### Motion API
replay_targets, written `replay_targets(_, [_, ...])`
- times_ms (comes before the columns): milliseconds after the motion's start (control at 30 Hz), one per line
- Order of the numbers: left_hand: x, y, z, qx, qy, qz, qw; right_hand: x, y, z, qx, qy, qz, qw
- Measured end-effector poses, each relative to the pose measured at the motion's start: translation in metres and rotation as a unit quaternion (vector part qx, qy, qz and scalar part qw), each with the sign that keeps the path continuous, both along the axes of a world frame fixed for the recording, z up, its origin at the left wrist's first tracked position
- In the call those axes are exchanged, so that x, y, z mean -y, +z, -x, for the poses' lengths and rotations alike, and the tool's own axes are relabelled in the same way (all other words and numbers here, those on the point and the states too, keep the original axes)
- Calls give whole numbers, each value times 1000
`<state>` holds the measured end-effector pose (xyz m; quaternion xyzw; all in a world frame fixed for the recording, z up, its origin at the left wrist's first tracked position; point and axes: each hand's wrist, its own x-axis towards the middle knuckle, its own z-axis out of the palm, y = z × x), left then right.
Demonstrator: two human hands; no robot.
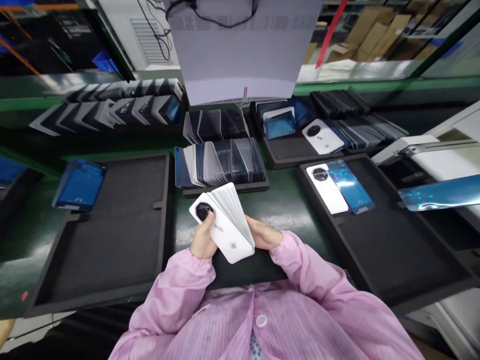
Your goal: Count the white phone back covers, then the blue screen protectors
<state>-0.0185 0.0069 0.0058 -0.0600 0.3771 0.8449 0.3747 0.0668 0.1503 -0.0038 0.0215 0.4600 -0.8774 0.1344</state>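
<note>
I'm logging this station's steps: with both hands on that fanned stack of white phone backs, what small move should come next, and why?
Probably slide the top cover off the fanned stack of white back covers with the left hand while the right hand steadies the rest. The left thumb already lies by the top cover's camera ring, and the black tray on the right holds only one such cover.

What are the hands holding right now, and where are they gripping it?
A fanned stack of white phone back covers: left hand on its left edge by the camera ring, right hand under the right side.
</note>
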Motion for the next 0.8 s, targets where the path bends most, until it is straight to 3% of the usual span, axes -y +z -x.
replay_targets(133, [0,-2,-1,17,-69,22,997,9,0,-3,75,66,112,989])
replay_targets(333, [-5,-11,-1,-14,-25,70,997,-1,-2,-2,141,71,183,970])
replay_targets(467, [-1,-16,3,-10,-26,97,995,-3,-5,-2,187,2,162,969])
replay_targets(800, [9,-16,3,-11,-5,97,995,-4,8,-7,220,12,135,966])
